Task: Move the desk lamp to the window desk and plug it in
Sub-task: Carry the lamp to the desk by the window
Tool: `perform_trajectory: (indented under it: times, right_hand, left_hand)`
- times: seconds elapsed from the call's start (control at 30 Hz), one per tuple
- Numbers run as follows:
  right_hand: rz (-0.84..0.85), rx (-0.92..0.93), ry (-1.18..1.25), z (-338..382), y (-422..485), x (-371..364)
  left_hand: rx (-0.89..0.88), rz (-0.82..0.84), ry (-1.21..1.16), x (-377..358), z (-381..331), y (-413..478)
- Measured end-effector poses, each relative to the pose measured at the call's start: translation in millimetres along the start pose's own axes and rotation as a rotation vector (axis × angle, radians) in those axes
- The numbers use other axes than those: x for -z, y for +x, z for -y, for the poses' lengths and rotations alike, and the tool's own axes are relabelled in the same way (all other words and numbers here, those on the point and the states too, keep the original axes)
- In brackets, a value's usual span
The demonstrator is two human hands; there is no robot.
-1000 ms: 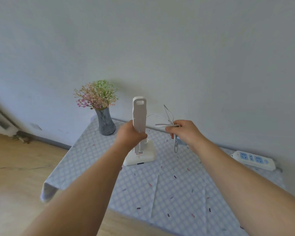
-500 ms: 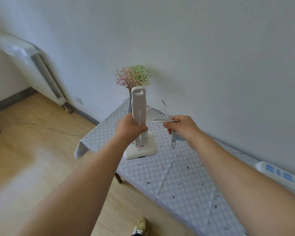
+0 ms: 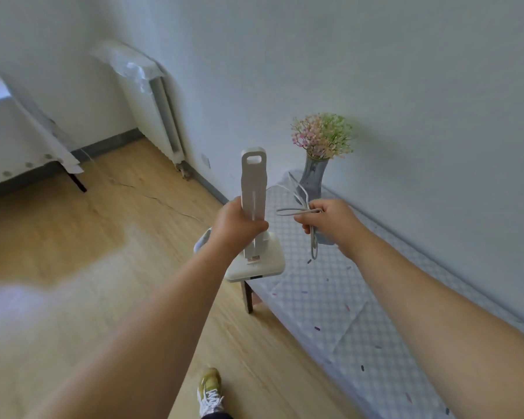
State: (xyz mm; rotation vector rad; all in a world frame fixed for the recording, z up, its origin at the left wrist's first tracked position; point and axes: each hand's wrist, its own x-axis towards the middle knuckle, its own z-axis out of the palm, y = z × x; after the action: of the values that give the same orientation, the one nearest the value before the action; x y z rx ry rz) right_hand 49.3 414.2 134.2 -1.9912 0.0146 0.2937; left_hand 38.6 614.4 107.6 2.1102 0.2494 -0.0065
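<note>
A white folded desk lamp (image 3: 253, 182) with a square base (image 3: 265, 264) hangs upright in the air, off the table's left corner. My left hand (image 3: 235, 226) is wrapped around its stem. My right hand (image 3: 330, 220) pinches the lamp's coiled white cord (image 3: 300, 204), with a loop dangling below the fist. Both hands are held in front of me, above the edge of the table with a checked cloth (image 3: 339, 303).
A grey vase of pink and green flowers (image 3: 315, 173) stands at the table's far corner by the wall. A radiator (image 3: 152, 110) lines the wall to the left. Another cloth-covered desk (image 3: 18, 146) stands at far left. Wooden floor lies between; my shoe (image 3: 211, 391) shows below.
The view has swung left; the lamp and cord, carried in my hands, have left the tabletop area and now hang past its corner. The power strip has dropped out of sight.
</note>
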Motion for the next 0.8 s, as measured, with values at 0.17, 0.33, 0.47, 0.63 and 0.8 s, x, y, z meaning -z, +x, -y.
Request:
perform_trajectory:
  times: [0.17, 0.33, 0.47, 0.63, 0.8]
  right_hand:
    - [0.033, 0.008, -0.036, 28.5, 39.3, -54.5]
    - [0.067, 0.026, -0.058, 64.8, 78.7, -117.0]
    - [0.073, 0.059, -0.042, 96.7, 109.2, -165.4]
    - [0.085, 0.099, -0.054, 131.0, 143.4, -219.6]
    - [0.107, 0.129, -0.079, 157.4, 180.1, -261.8]
  left_hand:
    - [0.040, -0.035, -0.075, 54.0, 29.5, 24.0]
    - [0.048, -0.061, -0.042, 117.7, 55.5, 61.7]
    - [0.038, -0.074, -0.022, 168.7, 78.0, 95.5]
    - [0.020, -0.098, -0.013, 224.9, 105.9, 130.9]
    - [0.058, -0.141, -0.012, 271.6, 135.1, 160.1]
